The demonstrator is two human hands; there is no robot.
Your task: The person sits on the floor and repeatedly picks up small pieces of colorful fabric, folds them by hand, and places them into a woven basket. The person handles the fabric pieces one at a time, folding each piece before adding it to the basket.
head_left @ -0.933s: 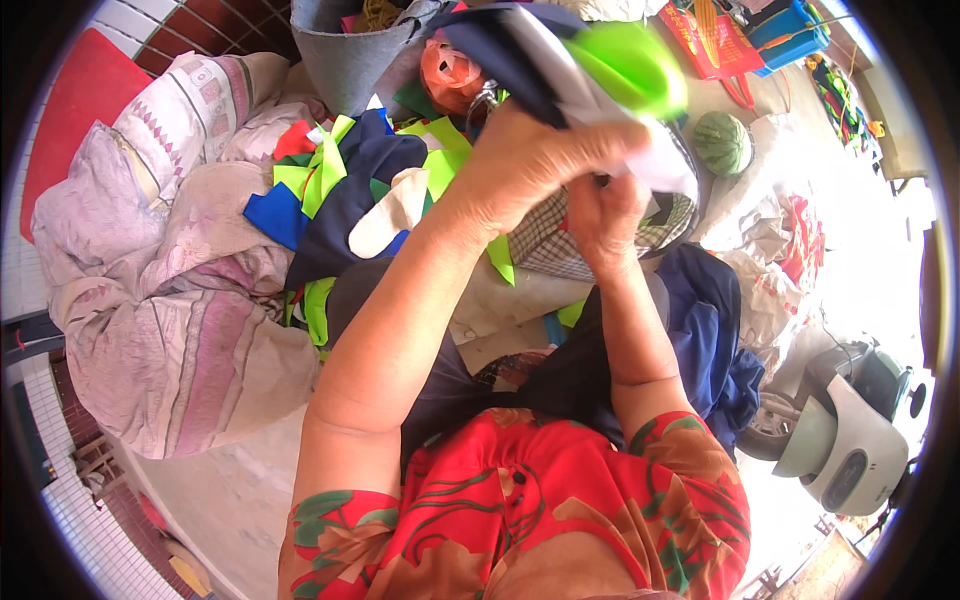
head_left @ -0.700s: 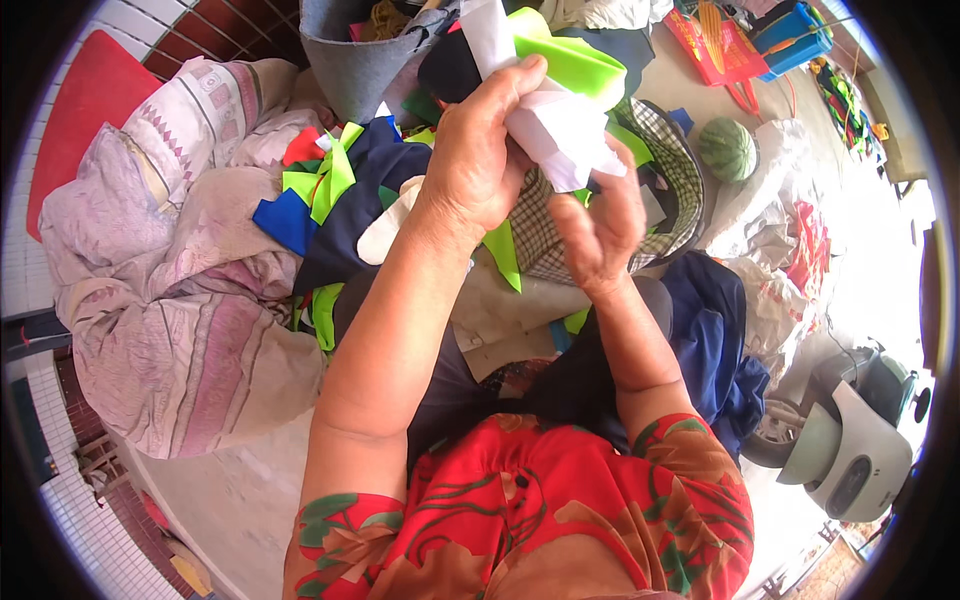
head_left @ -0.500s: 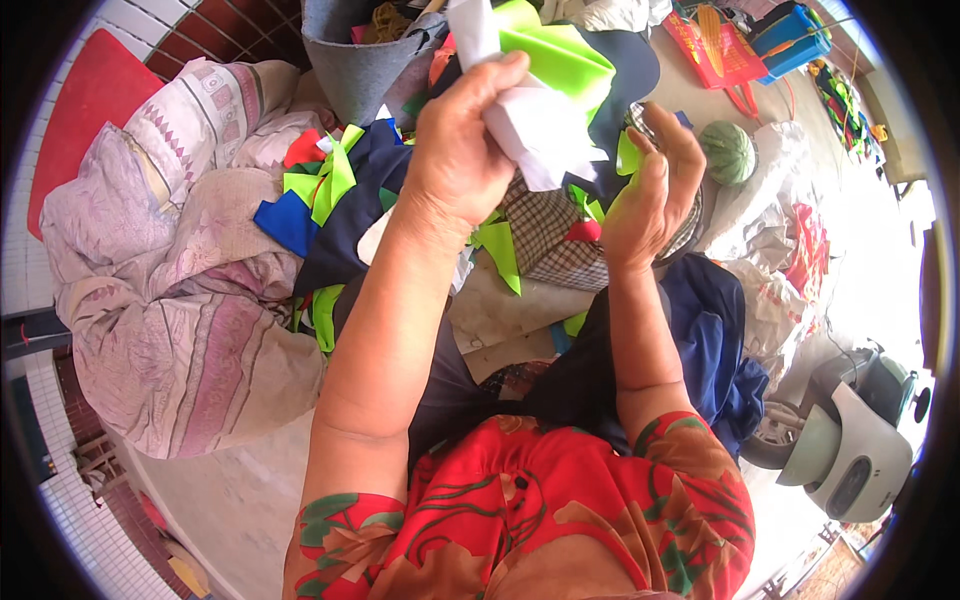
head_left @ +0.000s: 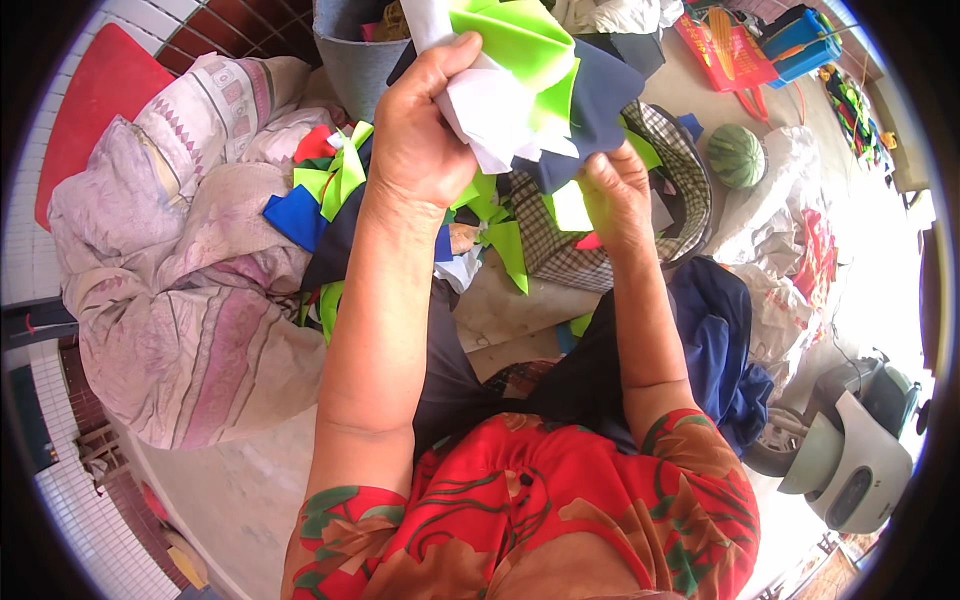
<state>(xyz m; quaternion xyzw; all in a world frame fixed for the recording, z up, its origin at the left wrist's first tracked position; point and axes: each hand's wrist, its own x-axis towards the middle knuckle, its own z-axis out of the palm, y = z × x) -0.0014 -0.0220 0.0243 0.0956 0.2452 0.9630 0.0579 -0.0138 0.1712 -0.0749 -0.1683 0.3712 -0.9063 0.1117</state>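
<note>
My left hand (head_left: 425,140) is closed around a bunch of fabric scraps: a white piece (head_left: 488,110) hangs past the fingers, and a lime-green piece (head_left: 520,45) fans out above. Against the bunch's right side spreads a navy scrap (head_left: 595,105). Its lower edge is pinched between the thumb and fingers of my right hand (head_left: 620,195). Beside those fingertips shows another lime-green scrap (head_left: 570,207). Under my right hand stands a checked cloth bag (head_left: 685,150), its mouth open and partly hidden by the hand. More lime-green scraps (head_left: 505,250) lie between my forearms.
A patterned quilt bundle (head_left: 200,270) lies at left, next to mixed scraps (head_left: 325,195). Behind stands a grey bucket (head_left: 355,75). To the right are a striped green melon (head_left: 736,155), white plastic sacks (head_left: 765,200), navy cloth (head_left: 715,330) and a grey-white machine (head_left: 860,460).
My left hand has shifted left with its scraps. My right hand, spread and apart before, has come in leftward and closed on the navy scrap.
</note>
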